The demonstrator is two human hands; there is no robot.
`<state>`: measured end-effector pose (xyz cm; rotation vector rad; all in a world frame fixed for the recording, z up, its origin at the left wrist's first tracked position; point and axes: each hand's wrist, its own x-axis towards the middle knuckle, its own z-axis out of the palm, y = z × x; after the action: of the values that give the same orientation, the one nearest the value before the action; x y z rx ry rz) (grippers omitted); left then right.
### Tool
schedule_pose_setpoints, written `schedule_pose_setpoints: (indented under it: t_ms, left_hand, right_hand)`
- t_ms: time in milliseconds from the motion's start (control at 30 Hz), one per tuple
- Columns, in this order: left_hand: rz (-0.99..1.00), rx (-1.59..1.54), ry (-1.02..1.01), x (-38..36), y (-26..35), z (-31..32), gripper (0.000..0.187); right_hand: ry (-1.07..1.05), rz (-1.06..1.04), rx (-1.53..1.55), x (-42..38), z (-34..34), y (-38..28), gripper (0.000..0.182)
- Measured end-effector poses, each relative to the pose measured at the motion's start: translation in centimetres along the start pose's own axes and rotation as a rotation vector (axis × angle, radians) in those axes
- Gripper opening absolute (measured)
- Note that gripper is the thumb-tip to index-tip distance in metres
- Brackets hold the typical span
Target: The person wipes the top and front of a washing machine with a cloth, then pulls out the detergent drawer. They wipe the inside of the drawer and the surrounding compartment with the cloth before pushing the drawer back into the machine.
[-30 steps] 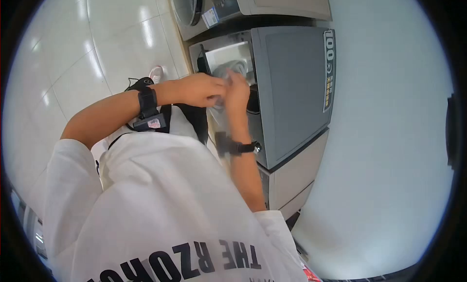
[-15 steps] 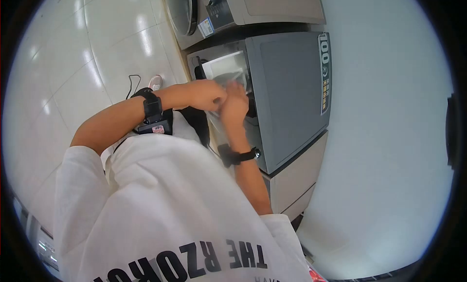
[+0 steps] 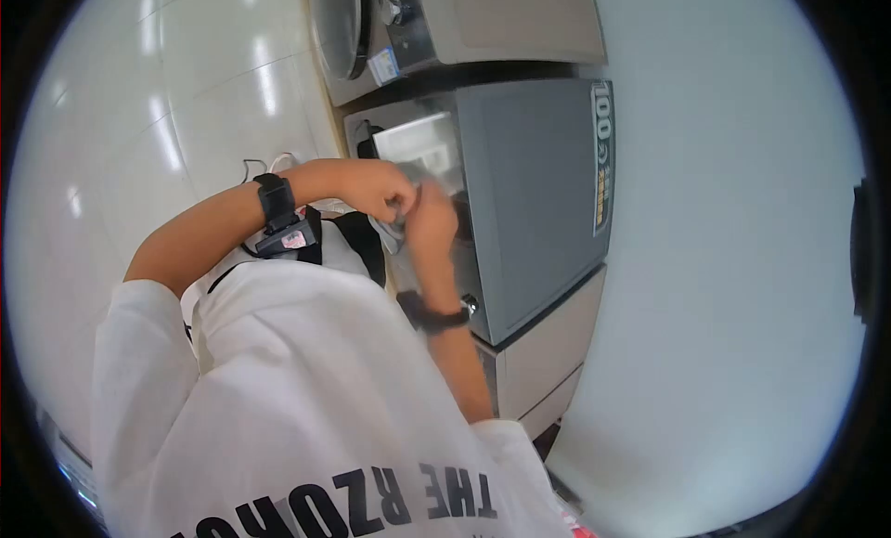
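My left hand [image 3: 382,191] has its fingers curled in front of the grey machine [image 3: 534,199], around something small and greyish that I cannot make out. Close beside it, nearly touching, my right hand [image 3: 432,220] is smeared by motion, and its fingers cannot be told apart. A grey, shiny patch shows just below the two hands. Beyond them, a bright white area [image 3: 418,141] lies on the machine's front; whether it is a part or a reflection is unclear.
Another machine with a round door and knob [image 3: 394,12] stands beyond. A beige cabinet [image 3: 543,352] is on the near side. A pale wall [image 3: 724,259] rises at the right; glossy floor tiles [image 3: 111,120] spread at the left.
The view has shifted slightly, so the machines sit a little further left and lower. My hands have moved slightly apart, and more of the greyish thing shows between and below them.
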<state>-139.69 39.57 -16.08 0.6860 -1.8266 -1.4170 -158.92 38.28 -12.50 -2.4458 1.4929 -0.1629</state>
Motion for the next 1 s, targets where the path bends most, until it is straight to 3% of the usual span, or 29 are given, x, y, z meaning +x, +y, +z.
schedule_pose_setpoints:
  t_ms: [67,167,300,467,567,733,800,867,900,933,1000]
  left_hand:
    - [-0.062,-0.004,-0.026,-0.4,0.4,-0.3,0.017]
    - [-0.085,0.002,-0.033,0.4,0.3,0.0,0.019]
    - [-0.1,-0.004,0.032,-0.1,0.5,0.2,0.019]
    - [-0.061,-0.051,0.086,-0.2,0.2,0.4,0.018]
    - [-0.057,-0.067,0.128,-0.2,0.2,0.5,0.017]
    - [-0.04,-0.066,0.153,0.2,-0.8,0.6,0.015]
    - [-0.139,-0.235,0.184,0.0,0.1,0.4,0.013]
    - [-0.234,-0.551,0.233,-0.3,0.7,0.6,0.007]
    - [-0.223,-0.574,0.214,-0.8,0.3,0.2,0.006]
    - [-0.213,-0.593,0.202,-1.3,-0.1,-0.2,0.005]
    - [-0.236,-0.568,0.139,-2.8,0.3,-1.4,0.006]
  right_hand:
    - [-0.117,0.193,0.011,-1.9,-0.8,-0.9,0.041]
    - [-0.127,0.371,0.014,-3.0,-1.7,-1.5,0.044]
    - [0.244,-0.06,-0.007,-2.4,1.5,0.6,0.045]
    - [-0.138,0.167,-0.013,0.0,0.9,1.2,0.056]
    - [-0.209,0.205,-0.102,0.8,0.7,1.0,0.055]
    - [-0.202,0.196,-0.022,1.6,1.2,2.0,0.053]
    - [-0.119,0.167,0.001,1.4,1.2,2.1,0.049]
    - [-0.076,0.265,0.125,0.6,0.2,2.2,0.044]
    - [-0.068,0.279,0.199,0.6,0.0,1.6,0.041]
    - [0.082,0.283,0.383,-0.4,-0.6,0.6,0.033]
    - [0.078,0.225,0.452,-2.1,-2.0,-1.5,0.03]
